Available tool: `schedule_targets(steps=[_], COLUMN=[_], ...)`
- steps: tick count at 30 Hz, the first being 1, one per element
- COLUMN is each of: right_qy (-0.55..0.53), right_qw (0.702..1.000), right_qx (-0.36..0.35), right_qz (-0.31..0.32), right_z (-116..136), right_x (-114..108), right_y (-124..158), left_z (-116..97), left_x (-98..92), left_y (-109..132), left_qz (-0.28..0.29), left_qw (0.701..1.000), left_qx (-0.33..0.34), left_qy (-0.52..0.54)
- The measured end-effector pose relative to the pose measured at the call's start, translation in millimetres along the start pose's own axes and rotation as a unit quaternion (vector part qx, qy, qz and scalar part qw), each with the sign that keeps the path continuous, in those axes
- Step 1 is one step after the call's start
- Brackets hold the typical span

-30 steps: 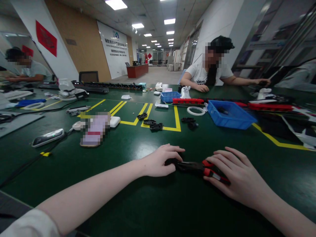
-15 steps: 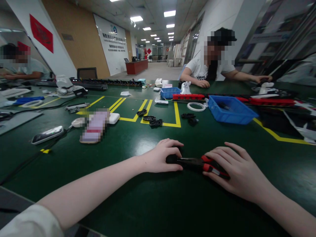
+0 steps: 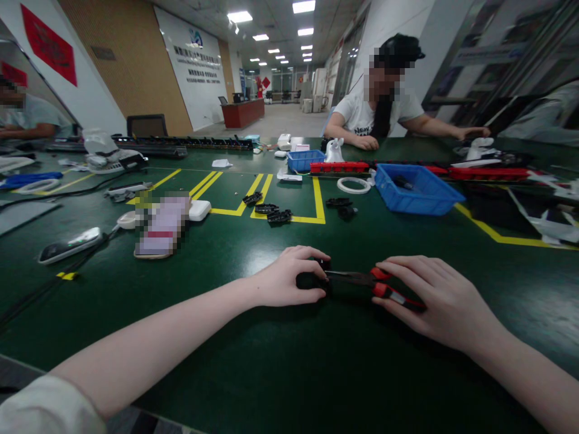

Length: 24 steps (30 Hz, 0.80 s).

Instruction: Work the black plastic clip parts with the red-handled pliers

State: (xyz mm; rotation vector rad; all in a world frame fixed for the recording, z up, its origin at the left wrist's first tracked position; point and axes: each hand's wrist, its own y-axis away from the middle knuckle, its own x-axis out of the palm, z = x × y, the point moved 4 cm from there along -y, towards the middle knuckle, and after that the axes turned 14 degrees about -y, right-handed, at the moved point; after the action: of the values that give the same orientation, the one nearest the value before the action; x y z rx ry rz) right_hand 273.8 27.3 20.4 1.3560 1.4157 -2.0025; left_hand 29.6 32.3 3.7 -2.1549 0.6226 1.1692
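In my right hand (image 3: 441, 301) is a pair of red-handled long-nose pliers (image 3: 362, 278), its fingers wrapped around the grips. The jaws point left, into a small black part (image 3: 312, 281) that my left hand (image 3: 296, 277) holds between thumb and fingers. The jaw tips lie at the part; whether they are closed on it I cannot tell. Beyond the hands, several small black plastic pieces (image 3: 279, 216) lie on the green table (image 3: 217, 337). Another black piece (image 3: 347, 212) lies a little to their right.
At the back right stands a blue bin (image 3: 416, 196), beside a white ring (image 3: 353, 185) and red strips (image 3: 339, 168). A phone (image 3: 163, 229), a white case (image 3: 199, 210) and a dark cable (image 3: 40, 307) lie at left. Across the table sits a person (image 3: 362, 114).
My head view has shifted slightly right and down. The right-hand fingers sit closer together around the plier handles, and the jaws still meet the black part in my left hand.
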Motion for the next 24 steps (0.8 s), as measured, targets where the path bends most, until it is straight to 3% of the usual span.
schedule_targets(steps=[24], right_qy=[0.002], right_qw=[0.999], right_qx=[-0.029], right_qz=[0.025], right_z=[7.8], right_x=[2.9], right_y=[-2.5], left_z=[-1.5], left_x=[-1.6], left_y=[-0.3], left_qz=[0.005], left_qw=[0.999], left_qx=[0.008], left_qy=[0.052])
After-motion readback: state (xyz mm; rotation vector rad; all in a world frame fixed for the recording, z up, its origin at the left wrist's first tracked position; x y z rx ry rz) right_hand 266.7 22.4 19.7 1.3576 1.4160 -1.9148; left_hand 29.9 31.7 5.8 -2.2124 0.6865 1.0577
